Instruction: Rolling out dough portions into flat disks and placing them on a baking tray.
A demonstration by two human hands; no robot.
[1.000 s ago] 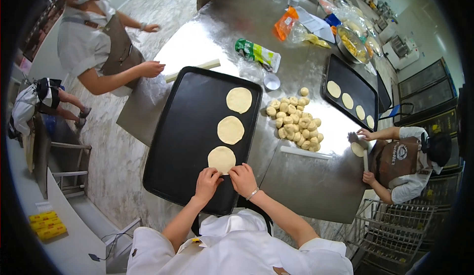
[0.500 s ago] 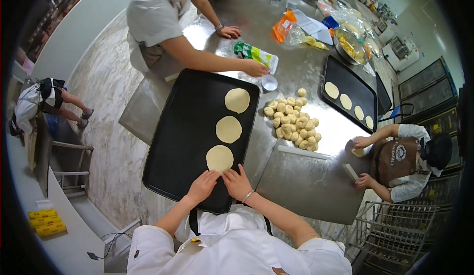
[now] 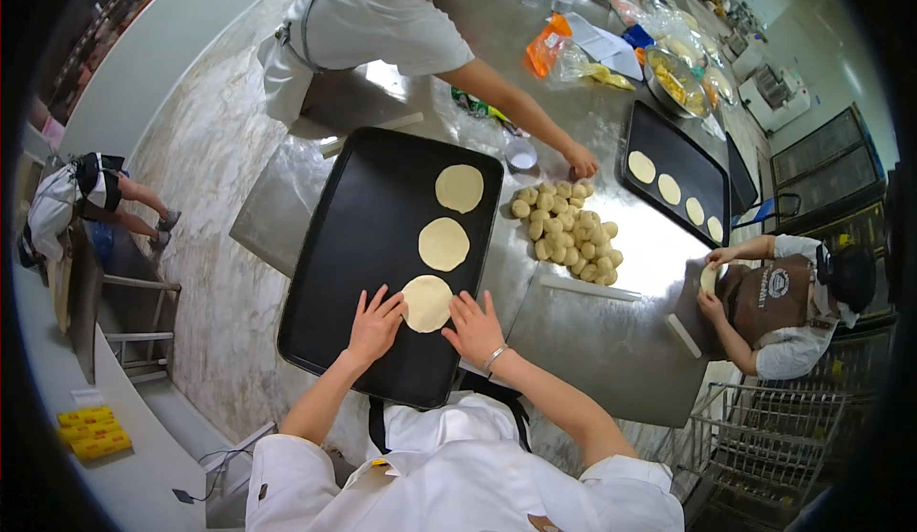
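A flat round of dough (image 3: 427, 304) lies at the near end of a black baking tray (image 3: 358, 217). Flanking it, my left hand (image 3: 378, 322) rests at its left edge and my right hand (image 3: 475, 328) at its right edge. Both hands have their fingers stretched out, touching or nearly touching the rim of the dough. Beyond it on the same tray lie a middle dough round (image 3: 443, 244) and a far dough round (image 3: 459, 188), in a row along the right side. A bracelet circles my right wrist.
Right of the tray sits a heap of dough balls (image 3: 568, 231), with a co-worker's hand (image 3: 581, 161) reaching to it. A second tray (image 3: 678, 159) carries several dough rounds. Another co-worker at the right holds dough (image 3: 709, 279). Rolling pins (image 3: 683, 335) and a small cup (image 3: 521, 155) lie about.
My hands have spread apart from the near edge to both sides of the dough round, which sits slightly farther up. The far co-worker's arm has reached across to the dough balls.
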